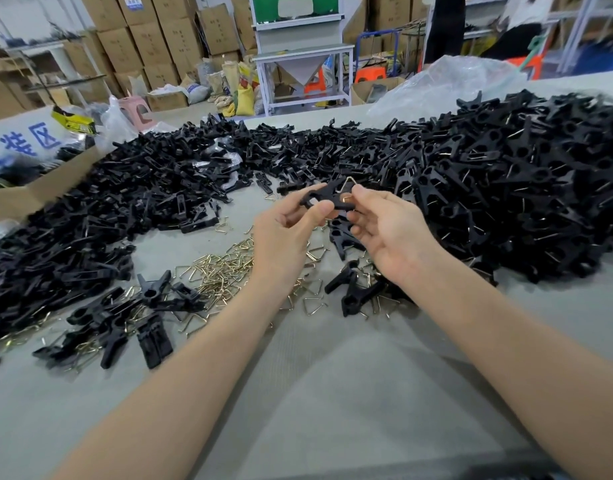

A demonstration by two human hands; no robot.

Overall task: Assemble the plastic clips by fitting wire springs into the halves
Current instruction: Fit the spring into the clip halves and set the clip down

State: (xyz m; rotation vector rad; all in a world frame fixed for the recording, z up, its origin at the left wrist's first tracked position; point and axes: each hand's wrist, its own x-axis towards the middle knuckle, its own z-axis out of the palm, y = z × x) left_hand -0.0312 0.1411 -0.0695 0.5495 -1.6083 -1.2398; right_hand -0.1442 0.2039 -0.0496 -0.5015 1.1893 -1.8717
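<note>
Black plastic clip (319, 199) sits raised above the table between both hands, a bent wire spring (343, 184) standing up from its top. The left hand (291, 223) grips the plastic clip's near-left end, thumb on top and fingers curled beneath. The right hand (384, 230) pinches the wire spring at the right end between thumb and forefinger, its other fingers loosely curled. Below the hands lies a scatter of loose brass-coloured springs (222, 268), with a few assembled clips (357, 292) just beside the right wrist. A heap of clip halves (125, 202) spreads to the left, and a taller heap of sprung clips (523, 188) to the right, all on the grey table (333, 393). A clear plastic bag (447, 81) lies behind the right heap.
</note>
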